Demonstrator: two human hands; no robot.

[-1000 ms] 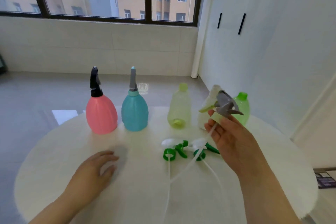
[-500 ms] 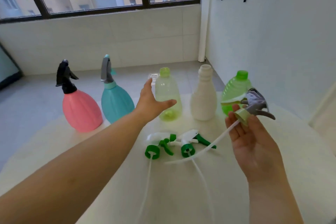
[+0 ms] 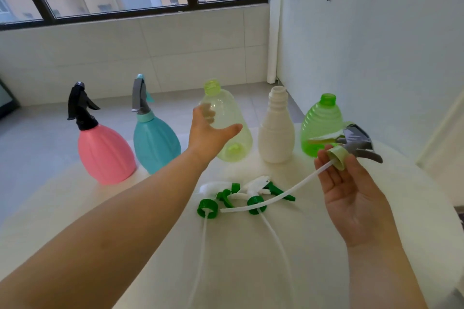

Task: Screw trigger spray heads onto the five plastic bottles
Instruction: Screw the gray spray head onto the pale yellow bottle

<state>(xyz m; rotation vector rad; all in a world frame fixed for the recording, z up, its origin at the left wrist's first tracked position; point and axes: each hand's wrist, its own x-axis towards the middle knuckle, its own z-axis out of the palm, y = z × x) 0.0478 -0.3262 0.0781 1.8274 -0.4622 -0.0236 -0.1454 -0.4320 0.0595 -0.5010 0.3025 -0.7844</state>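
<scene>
Your wide-spread left hand (image 3: 208, 133) has come up to the twelve-o'clock clear lime plastic bottle (image 3: 226, 108); your right hand (image 3: 351, 193) holds the grey trigger spray head (image 3: 356, 138) for it.

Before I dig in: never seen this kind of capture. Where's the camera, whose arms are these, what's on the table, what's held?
There is no machine here. A person works with bare hands, and the single view comes from a camera on their head, looking forward and down, so both arms enter from the bottom edge.

Five bottles stand on the white table. The pink bottle and teal bottle already carry spray heads. The pale yellow-green bottle, white bottle and green bottle have bare necks. Two green-and-white spray heads lie loose in front of them, tubes trailing toward the camera.

The left hand is open, reaching at the pale yellow-green bottle; contact is unclear. The right hand holds a grey spray head at its fingertips.
</scene>
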